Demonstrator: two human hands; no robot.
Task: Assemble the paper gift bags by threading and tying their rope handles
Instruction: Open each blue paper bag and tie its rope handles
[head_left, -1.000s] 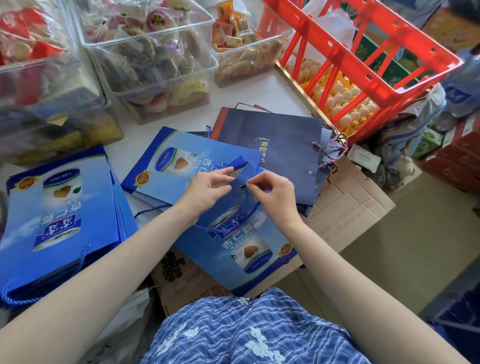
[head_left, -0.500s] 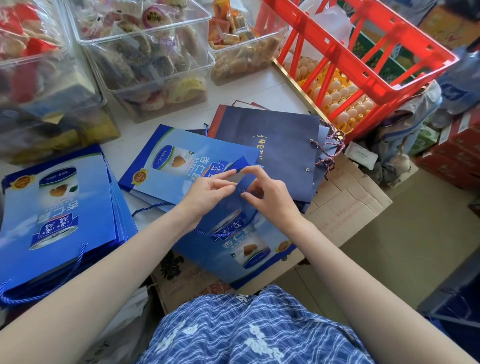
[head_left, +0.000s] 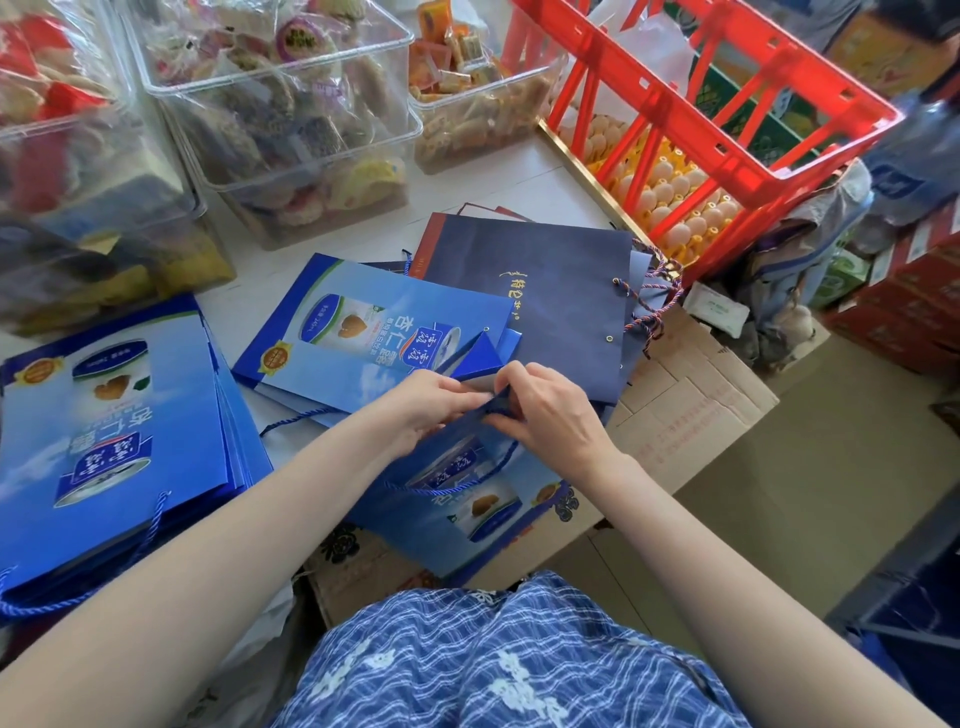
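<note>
A flat blue paper gift bag (head_left: 483, 509) lies tilted over the table's front edge, its mouth toward the middle. My left hand (head_left: 431, 405) pinches the bag's top flap from the left. My right hand (head_left: 545, 410) pinches the same flap from the right, its fingertips curled at the blue rope handle (head_left: 457, 488), which loops down across the bag's face. The rope end between my fingers is hidden. Another blue bag (head_left: 374, 322) lies flat behind my hands, and a stack of blue bags (head_left: 104, 415) with rope handles lies at the left.
A dark navy bag (head_left: 545, 291) with a twisted cord lies behind on the right. Clear bins of snacks (head_left: 270, 104) line the back. A red crate (head_left: 727, 119) over trays of eggs stands at the right. Cardboard boxes (head_left: 691, 395) sit below the table edge.
Both hands have drawn closer together on the bag's top flap. The right hand's fingers have curled down onto the rope at the flap; the view has shifted slightly.
</note>
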